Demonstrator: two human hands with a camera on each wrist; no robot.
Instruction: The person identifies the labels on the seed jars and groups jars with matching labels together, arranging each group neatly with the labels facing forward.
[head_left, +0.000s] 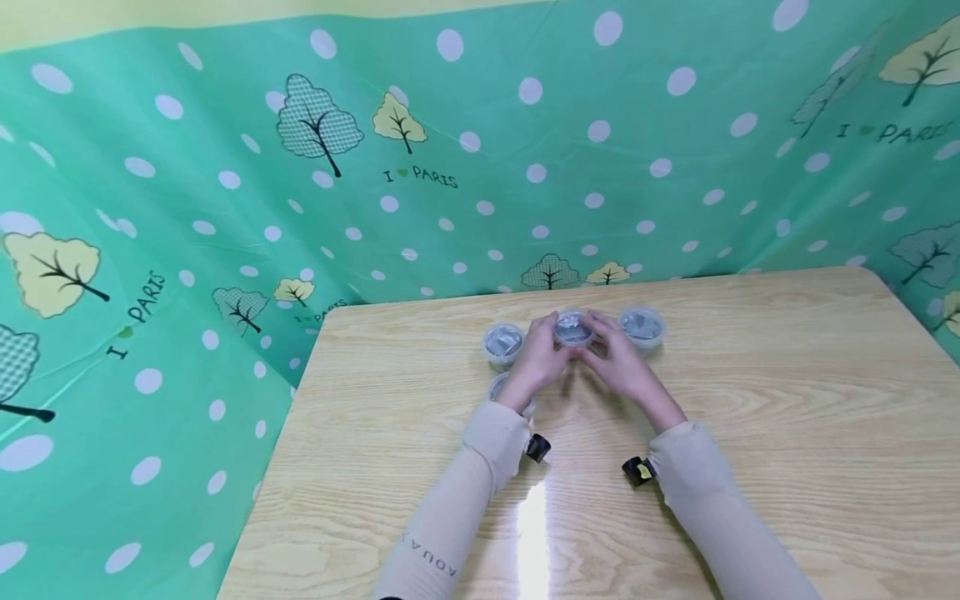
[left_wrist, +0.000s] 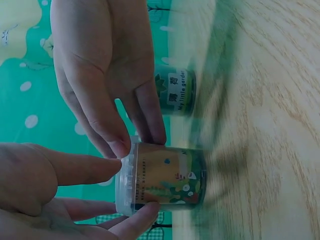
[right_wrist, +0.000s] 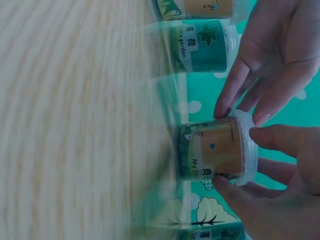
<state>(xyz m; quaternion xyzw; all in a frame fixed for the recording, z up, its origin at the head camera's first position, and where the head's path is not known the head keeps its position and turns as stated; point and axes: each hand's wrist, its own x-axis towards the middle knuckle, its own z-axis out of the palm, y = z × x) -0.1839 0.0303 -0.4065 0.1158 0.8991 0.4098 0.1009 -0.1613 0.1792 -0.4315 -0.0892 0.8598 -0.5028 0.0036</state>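
Note:
In the head view, my left hand (head_left: 542,357) and right hand (head_left: 617,357) meet around a small lidded plastic cup (head_left: 573,330). Its label is orange and green with printed plants, and its clear lid (right_wrist: 246,148) is uppermost. The left thumb and fingers (left_wrist: 137,220) grip the cup from one side near the lid. From the other side, the right thumb (right_wrist: 272,137) lies at the lid's edge while a fingertip presses the label. Inside, silvery packets show through the lid. The cup stands upright at the tabletop.
Similar cups flank the held one: a left cup (head_left: 502,343) and a right cup (head_left: 642,325). Another cup (head_left: 498,385) is partly hidden under my left wrist. The wooden table (head_left: 787,375) backs onto a green patterned cloth (head_left: 480,167).

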